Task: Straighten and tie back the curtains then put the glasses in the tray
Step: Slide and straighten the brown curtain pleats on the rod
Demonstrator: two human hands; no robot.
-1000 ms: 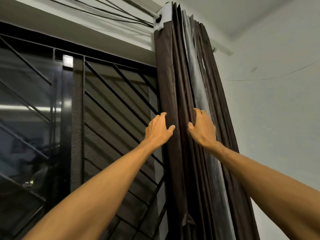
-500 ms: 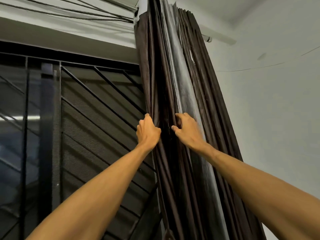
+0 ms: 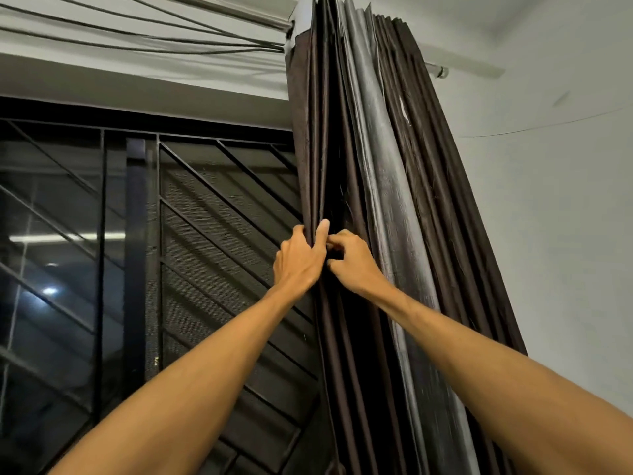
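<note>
A dark brown curtain (image 3: 394, 186) with a silver-grey lining hangs bunched in narrow pleats from a rod (image 3: 436, 70) at the right side of the window. My left hand (image 3: 299, 260) is raised and pinches the curtain's left edge folds between thumb and fingers. Touching it on the right, my right hand (image 3: 352, 260) has its fingers curled into the neighbouring folds. The two hands meet at about mid-height of the frame. No glasses or tray are in sight.
A window (image 3: 68, 269) with a black diagonal metal grille (image 3: 219, 228) fills the left. Several thin cables (image 3: 137, 32) run along the wall above it. A plain white wall (image 3: 555, 234) stands to the right of the curtain.
My hands went from flat and apart on the curtain to closed on its folds and drawn together until they touch. The view has shifted a little to the right.
</note>
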